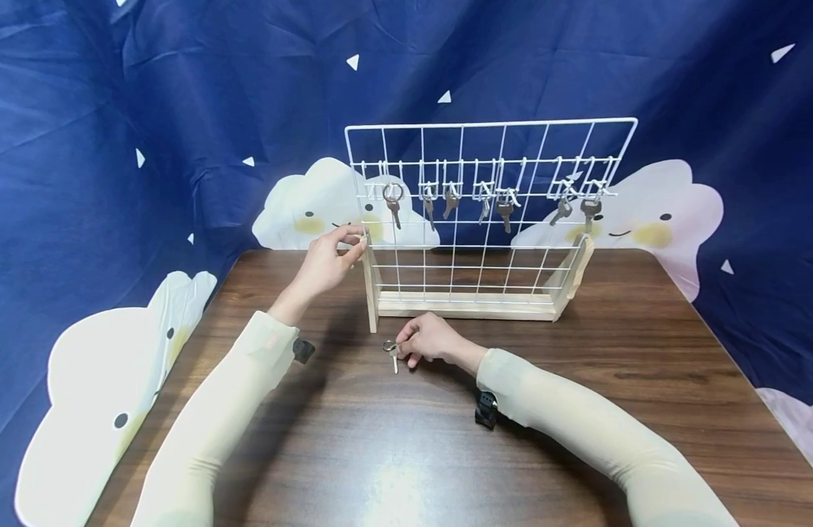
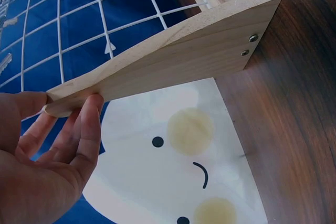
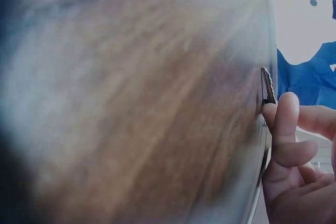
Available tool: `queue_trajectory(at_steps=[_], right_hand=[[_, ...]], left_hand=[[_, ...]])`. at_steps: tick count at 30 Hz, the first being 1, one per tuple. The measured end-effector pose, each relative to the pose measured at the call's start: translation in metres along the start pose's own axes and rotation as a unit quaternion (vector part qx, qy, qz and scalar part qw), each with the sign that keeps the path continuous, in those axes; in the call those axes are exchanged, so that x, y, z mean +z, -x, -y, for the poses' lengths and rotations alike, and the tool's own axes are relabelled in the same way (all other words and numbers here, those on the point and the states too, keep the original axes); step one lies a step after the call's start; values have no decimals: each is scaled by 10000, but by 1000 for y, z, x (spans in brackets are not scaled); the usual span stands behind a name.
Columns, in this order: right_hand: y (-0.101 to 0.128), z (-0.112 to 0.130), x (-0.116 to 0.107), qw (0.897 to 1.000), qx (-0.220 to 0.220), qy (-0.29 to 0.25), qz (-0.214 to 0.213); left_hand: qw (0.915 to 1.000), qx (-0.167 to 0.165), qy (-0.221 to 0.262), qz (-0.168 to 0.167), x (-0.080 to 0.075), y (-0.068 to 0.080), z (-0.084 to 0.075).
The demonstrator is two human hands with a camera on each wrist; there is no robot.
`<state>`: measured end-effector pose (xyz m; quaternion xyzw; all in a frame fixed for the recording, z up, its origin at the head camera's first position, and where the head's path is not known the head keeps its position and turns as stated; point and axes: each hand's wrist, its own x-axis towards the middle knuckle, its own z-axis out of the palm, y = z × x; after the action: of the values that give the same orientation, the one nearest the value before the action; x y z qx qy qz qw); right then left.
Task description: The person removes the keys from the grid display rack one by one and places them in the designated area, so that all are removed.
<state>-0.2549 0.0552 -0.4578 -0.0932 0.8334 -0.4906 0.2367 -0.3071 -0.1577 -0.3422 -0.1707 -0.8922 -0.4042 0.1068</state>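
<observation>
My left hand (image 1: 327, 258) grips the top of the wooden side post (image 2: 157, 59) of a white wire grid rack (image 1: 454, 249), thumb on one side and fingers on the other. In front of the rack's base, my right hand (image 1: 435, 339) pinches a key (image 1: 395, 360) with a ring (image 1: 389, 345), low over the table. The right wrist view shows the key's toothed edge (image 3: 269, 85) sticking out past the fingertips. Several other keys hang from hooks along the grid, among them a ringed key (image 1: 394, 206) at the left and a dark key (image 1: 590, 211) at the right.
The rack's wooden base bar (image 1: 465, 306) rests on a dark brown wooden table (image 1: 353, 446). Behind hangs a blue cloth (image 1: 248, 88) with white clouds and small triangles. A black wrist device (image 1: 486, 408) sits under the right cuff, another (image 1: 304, 350) by the left.
</observation>
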Motion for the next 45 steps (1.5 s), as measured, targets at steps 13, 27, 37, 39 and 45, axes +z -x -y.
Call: queue_trajectory(at_steps=[13, 27, 37, 39, 45], right_hand=[[5, 1, -6, 9999, 20, 146, 14], [9, 5, -16, 9995, -308, 23, -98], [13, 9, -24, 9970, -763, -154, 54], [14, 11, -24, 9963, -835, -195, 64], [17, 17, -27, 9935, -1090, -316, -42]], left_hand=[[10000, 3, -11, 2, 0, -1, 1], [10000, 5, -1, -31, 1, -1, 2], [10000, 19, -67, -53, 1, -1, 2], [10000, 14, -69, -49, 1, -1, 2], [10000, 11, -53, -40, 1, -1, 2]])
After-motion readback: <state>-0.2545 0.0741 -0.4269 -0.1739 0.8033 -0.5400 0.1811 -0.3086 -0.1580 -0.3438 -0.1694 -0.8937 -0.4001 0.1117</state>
